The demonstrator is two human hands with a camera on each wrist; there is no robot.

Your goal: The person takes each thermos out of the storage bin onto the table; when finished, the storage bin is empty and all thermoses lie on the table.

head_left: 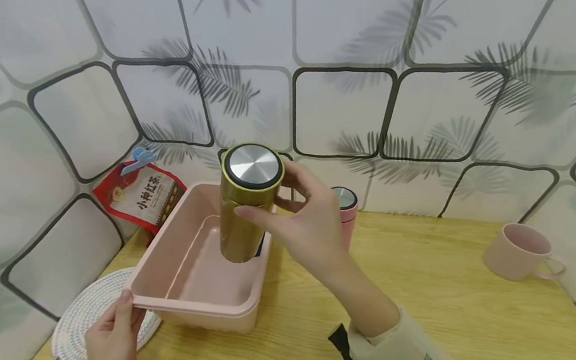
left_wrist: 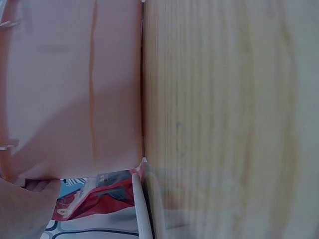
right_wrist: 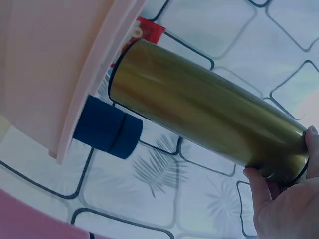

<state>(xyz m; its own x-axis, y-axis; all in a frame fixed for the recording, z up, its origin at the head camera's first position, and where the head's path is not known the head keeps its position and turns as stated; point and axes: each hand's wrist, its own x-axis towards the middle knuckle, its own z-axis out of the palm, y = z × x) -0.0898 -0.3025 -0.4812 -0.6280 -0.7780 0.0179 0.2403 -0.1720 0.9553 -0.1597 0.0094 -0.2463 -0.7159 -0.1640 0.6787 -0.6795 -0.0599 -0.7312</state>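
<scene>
I'm gripping the gold flask [head_left: 244,210] near its lid with my right hand [head_left: 309,227], holding it upright above the pink bin [head_left: 195,303]. My left hand [head_left: 112,336] is pinching the bin's near rim, steadying it, I'd judge.

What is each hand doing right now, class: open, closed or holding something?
Left hand: grips the pink bin's near rim.
Right hand: holds the gold flask near its lid.

Beige sleeve [head_left: 406,356] — black strap, lettering
</scene>
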